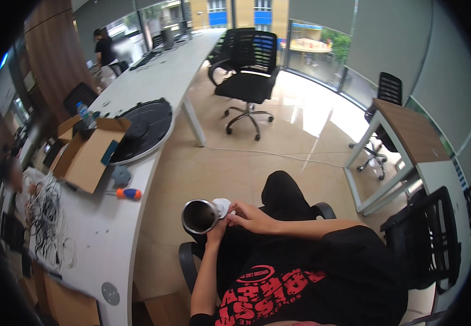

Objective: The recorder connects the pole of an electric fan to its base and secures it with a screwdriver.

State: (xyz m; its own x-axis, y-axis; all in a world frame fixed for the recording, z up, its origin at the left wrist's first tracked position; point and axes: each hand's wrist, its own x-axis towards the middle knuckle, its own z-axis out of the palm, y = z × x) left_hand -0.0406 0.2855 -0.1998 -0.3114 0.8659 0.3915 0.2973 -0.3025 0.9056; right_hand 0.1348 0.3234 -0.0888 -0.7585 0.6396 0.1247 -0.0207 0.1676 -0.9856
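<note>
One metal cylinder point(198, 216) and one white fitting point(223, 206), both held off the table

The open-mouthed cylinder was the larger piece, near the middle and to the right of the long white table point(105, 255), its dark inside facing up. The left hand point(216, 233) seemed to grasp its right side, though most of those fingers were hidden. The smaller white fitting sat just right of the rim, where the thumb and forefinger of the right hand point(254, 219) pinched it. Good handling, I judged, called for a firm, still left grip and light right fingertips, with pressure kept straight so that neither piece slipped.

Around this, a glossy tiled floor point(279, 136) spread through a bright room. The white table ran from near left toward the far side; a wood-topped table point(409, 130) stood on the right, a black office chair point(246, 87) at the far middle. On the white table lay a round black cover point(148, 122), an open cardboard box point(91, 163), a heap of pale cables point(48, 217) and, smallest, an orange-and-blue screwdriver point(128, 194).
</note>
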